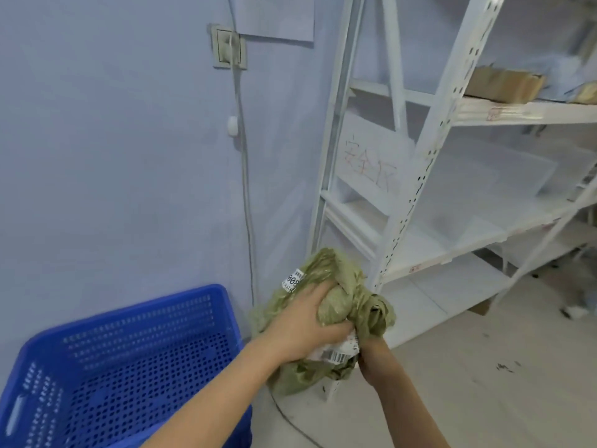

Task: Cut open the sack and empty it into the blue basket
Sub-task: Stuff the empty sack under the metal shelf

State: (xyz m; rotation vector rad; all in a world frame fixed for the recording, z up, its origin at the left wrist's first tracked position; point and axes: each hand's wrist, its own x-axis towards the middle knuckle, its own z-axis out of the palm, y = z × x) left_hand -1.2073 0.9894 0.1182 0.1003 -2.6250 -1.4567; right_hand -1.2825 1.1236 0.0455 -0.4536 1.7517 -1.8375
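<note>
A crumpled olive-green sack [342, 279] with white barcode labels is bunched up in the air, just right of the blue basket. My left hand [303, 324] presses over its top and grips the fabric. My right hand [368, 357] holds the sack from underneath at its lower right, mostly hidden by the folds. The blue perforated plastic basket [135, 344] stands at the lower left against the wall; its inside looks empty. No cutting tool is visible.
White metal shelving [429, 150] stands at the right, with cardboard boxes [504, 84] on an upper shelf. A wall socket [229, 46] with a cable [245, 195] running down sits above the basket. Pale floor [484, 367] spreads to the lower right.
</note>
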